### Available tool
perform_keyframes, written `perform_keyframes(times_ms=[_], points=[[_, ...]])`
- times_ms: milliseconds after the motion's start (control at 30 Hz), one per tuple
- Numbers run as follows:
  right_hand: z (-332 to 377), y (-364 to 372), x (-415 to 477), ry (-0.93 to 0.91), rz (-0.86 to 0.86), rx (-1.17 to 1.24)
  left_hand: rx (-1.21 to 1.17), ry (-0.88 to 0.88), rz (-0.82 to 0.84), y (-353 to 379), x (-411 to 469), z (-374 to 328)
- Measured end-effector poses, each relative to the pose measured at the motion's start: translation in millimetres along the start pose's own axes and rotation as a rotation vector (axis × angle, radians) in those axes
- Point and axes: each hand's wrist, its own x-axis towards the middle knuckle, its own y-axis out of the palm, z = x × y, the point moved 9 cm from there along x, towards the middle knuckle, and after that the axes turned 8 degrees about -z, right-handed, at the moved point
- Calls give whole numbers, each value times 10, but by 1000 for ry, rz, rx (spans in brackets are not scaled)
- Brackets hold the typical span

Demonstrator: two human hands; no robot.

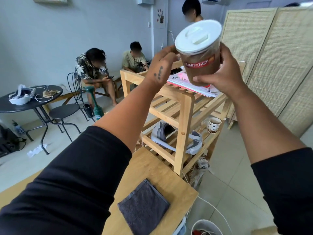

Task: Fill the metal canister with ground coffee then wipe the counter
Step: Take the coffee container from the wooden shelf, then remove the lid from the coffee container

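A clear plastic jar of brown ground coffee, with a red label band and a white lid, is held up in the air above the wooden shelf. My right hand wraps the jar's body from the right and below. My left hand touches the lid's left rim with its fingertips. A folded grey cloth lies on the wooden counter below my arms. No metal canister is in view.
A slatted wooden shelf unit stands ahead, bearing papers, a headset and a spotted cup. Three people sit or stand behind it. A round black table and chair are at left, rattan screens at right.
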Motion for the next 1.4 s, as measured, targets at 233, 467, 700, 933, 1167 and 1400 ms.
perform_keyframes(times_ms=[233, 467, 700, 933, 1167, 1400], points=[[790, -11, -377, -64, -45, 58, -190, 15, -43, -426, -480, -385], [1323, 523, -1335, 12, 68, 189, -204, -3, -59, -1217, -1308, -399], [1691, 1294, -2695, 139, 267, 284, -110, -128, -118, -2144, -2508, -65], [1907, 1962, -3968, 235, 461, 282, -28, -292, -209, -2831, -3658, 546], [2097, 2414, -4939, 307, 695, 311, 79, -350, -404, -3284, -4549, 863], [2150, 2515, -5387, 380, 1022, 355, 190, -448, -467, -3548, -5569, 1231]])
